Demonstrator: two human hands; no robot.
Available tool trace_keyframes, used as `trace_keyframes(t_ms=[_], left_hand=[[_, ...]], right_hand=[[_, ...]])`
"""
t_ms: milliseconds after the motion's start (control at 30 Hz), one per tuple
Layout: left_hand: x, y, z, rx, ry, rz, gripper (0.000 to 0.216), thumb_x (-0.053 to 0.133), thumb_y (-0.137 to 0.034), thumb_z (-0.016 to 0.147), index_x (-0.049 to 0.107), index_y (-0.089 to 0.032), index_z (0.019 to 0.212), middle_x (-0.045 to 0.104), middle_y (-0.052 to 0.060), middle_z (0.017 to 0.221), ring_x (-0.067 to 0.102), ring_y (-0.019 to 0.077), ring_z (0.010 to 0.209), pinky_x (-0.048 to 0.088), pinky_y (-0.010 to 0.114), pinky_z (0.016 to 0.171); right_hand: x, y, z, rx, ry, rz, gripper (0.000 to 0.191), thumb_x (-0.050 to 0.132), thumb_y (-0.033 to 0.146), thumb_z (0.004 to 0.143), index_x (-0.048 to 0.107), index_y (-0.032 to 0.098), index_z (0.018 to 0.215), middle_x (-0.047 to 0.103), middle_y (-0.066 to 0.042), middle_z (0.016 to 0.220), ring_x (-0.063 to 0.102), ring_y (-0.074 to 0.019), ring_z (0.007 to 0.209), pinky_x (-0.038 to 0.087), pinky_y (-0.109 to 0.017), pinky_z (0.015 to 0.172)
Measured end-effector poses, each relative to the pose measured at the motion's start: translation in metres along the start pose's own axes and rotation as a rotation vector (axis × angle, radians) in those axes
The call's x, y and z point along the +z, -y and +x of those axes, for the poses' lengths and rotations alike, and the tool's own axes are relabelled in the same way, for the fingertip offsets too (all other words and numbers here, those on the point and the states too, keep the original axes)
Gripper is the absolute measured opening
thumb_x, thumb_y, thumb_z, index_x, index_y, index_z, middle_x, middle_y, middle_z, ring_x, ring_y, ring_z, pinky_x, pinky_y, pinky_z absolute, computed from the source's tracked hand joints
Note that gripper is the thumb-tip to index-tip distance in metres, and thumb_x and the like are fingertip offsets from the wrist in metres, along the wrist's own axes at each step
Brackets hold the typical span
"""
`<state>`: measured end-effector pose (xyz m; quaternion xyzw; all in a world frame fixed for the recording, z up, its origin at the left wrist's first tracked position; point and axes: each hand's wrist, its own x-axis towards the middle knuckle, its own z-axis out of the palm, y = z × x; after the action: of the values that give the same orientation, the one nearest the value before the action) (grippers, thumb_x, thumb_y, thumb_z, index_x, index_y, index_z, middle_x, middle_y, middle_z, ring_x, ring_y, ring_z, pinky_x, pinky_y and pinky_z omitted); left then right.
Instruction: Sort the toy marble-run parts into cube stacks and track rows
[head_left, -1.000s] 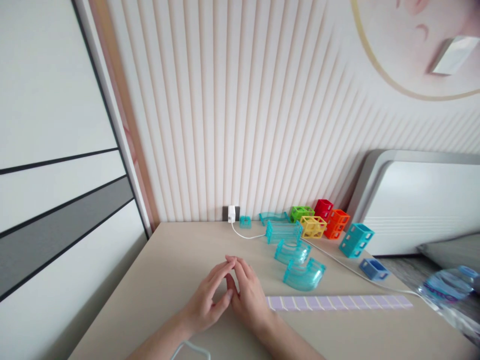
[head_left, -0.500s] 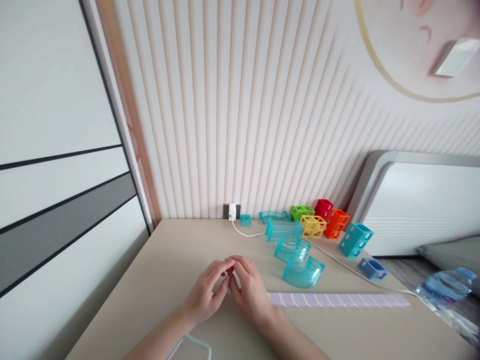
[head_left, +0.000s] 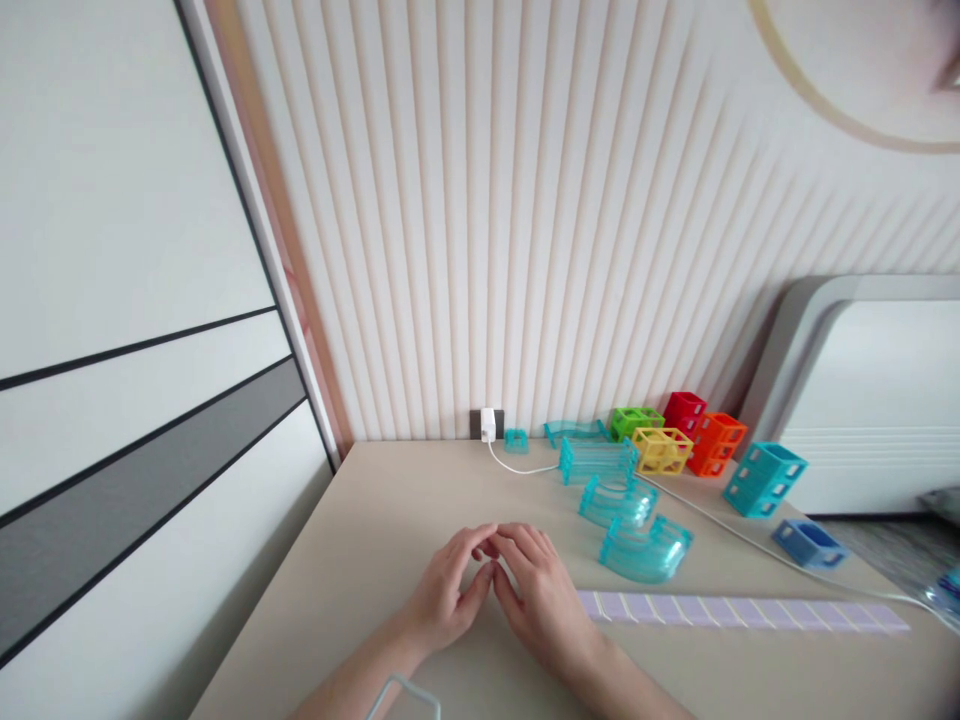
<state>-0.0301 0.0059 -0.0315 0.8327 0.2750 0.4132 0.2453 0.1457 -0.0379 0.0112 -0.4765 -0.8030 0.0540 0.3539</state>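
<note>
My left hand [head_left: 448, 592] and my right hand [head_left: 546, 600] rest together on the beige table [head_left: 375, 520], near its front middle. Their curled fingertips meet in a pinch; whether anything sits between them is hidden. Just right of my right hand starts a long lilac strip of tiles [head_left: 742, 612], lying flat. Beyond it lie two curved clear teal track pieces [head_left: 645, 548] [head_left: 615, 498] and a straight teal track piece [head_left: 596, 460].
Along the wall stand green [head_left: 634, 420], red [head_left: 684, 410], orange [head_left: 716, 443] and yellow [head_left: 661, 450] open-frame blocks, a teal block [head_left: 765, 478] and a blue block [head_left: 810, 543]. A white charger [head_left: 488, 423] feeds a cable across the table. A clear loop [head_left: 405, 695] shows at the bottom edge.
My fingers have curled from stretched out to a fingertip pinch, hands still together. The view has turned left, so everything sits further right in the picture.
</note>
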Motion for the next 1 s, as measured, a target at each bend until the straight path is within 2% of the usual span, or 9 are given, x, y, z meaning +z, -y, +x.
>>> trace_keyframes(t_ms=[100,200,300,367,500,600,700,833,1000], left_hand=[[0.0,0.003,-0.002,-0.045,-0.058,-0.01,0.047,0.046,-0.025,0.099,0.033,-0.024,0.144,0.066,0.007,0.11,0.063,0.0187,0.096,0.053,0.036,0.091],[-0.002,0.005,0.0,-0.074,-0.053,-0.01,0.042,0.046,-0.026,0.099,0.039,-0.025,0.14,0.067,0.005,0.104,0.064,0.018,0.093,0.053,0.035,0.09],[-0.002,0.007,0.003,-0.064,-0.033,0.001,0.035,0.045,-0.026,0.099,0.046,-0.025,0.135,0.067,0.005,0.103,0.064,0.0177,0.093,0.052,0.034,0.09],[-0.001,0.009,0.004,-0.047,-0.022,-0.003,0.036,0.043,-0.025,0.1,0.045,-0.025,0.136,0.067,0.005,0.106,0.065,0.0174,0.094,0.052,0.033,0.091],[-0.001,0.008,0.004,-0.017,0.007,-0.008,0.038,0.043,-0.024,0.1,0.043,-0.026,0.138,0.066,0.006,0.11,0.065,0.0167,0.096,0.052,0.032,0.092],[-0.002,0.005,0.005,-0.003,0.02,-0.007,0.037,0.042,-0.023,0.1,0.043,-0.026,0.137,0.066,0.005,0.11,0.064,0.0167,0.098,0.052,0.031,0.092],[-0.002,0.002,0.006,0.005,0.021,-0.003,0.036,0.042,-0.023,0.1,0.045,-0.026,0.135,0.066,0.005,0.109,0.064,0.0169,0.098,0.052,0.031,0.091],[0.0,0.001,0.008,0.018,0.027,0.0,0.035,0.043,-0.023,0.099,0.047,-0.026,0.134,0.066,0.005,0.108,0.064,0.0165,0.098,0.052,0.03,0.089],[0.001,0.004,0.008,0.029,0.012,0.004,0.039,0.044,-0.023,0.099,0.043,-0.027,0.138,0.066,0.005,0.109,0.064,0.0165,0.098,0.052,0.03,0.091]], right_hand=[[-0.023,-0.004,0.005,-0.034,-0.065,-0.117,0.029,0.053,0.016,0.094,0.062,0.023,0.12,0.067,-0.01,0.117,0.061,-0.0247,0.107,0.048,-0.042,0.093],[-0.057,-0.03,0.016,0.019,-0.085,-0.266,0.025,0.053,0.023,0.097,0.065,0.022,0.118,0.069,-0.011,0.114,0.063,-0.0265,0.105,0.048,-0.044,0.092],[-0.094,-0.073,0.025,0.146,0.031,-0.343,0.047,0.058,0.031,0.094,0.051,0.022,0.14,0.068,-0.012,0.119,0.064,-0.0297,0.109,0.05,-0.048,0.092],[-0.118,-0.102,0.023,0.198,0.115,-0.348,0.061,0.062,0.037,0.091,0.043,0.022,0.147,0.064,-0.013,0.13,0.059,-0.0315,0.118,0.047,-0.051,0.1],[-0.153,-0.134,-0.008,0.232,0.291,-0.294,0.067,0.069,0.052,0.083,0.051,0.028,0.142,0.062,-0.011,0.134,0.055,-0.0328,0.125,0.045,-0.049,0.103],[-0.163,-0.136,-0.039,0.196,0.373,-0.296,0.06,0.071,0.052,0.081,0.057,0.031,0.135,0.066,-0.009,0.124,0.059,-0.0314,0.12,0.046,-0.047,0.101],[-0.162,-0.132,-0.057,0.171,0.364,-0.362,0.062,0.074,0.05,0.079,0.056,0.031,0.135,0.064,-0.01,0.126,0.058,-0.0328,0.119,0.044,-0.049,0.102],[-0.154,-0.129,-0.058,0.14,0.38,-0.429,0.08,0.077,0.043,0.078,0.04,0.031,0.148,0.064,-0.01,0.127,0.057,-0.0326,0.118,0.042,-0.05,0.102],[-0.142,-0.128,-0.051,0.066,0.419,-0.53,0.101,0.079,0.027,0.076,0.019,0.03,0.157,0.071,-0.008,0.114,0.063,-0.0301,0.107,0.041,-0.046,0.097]])
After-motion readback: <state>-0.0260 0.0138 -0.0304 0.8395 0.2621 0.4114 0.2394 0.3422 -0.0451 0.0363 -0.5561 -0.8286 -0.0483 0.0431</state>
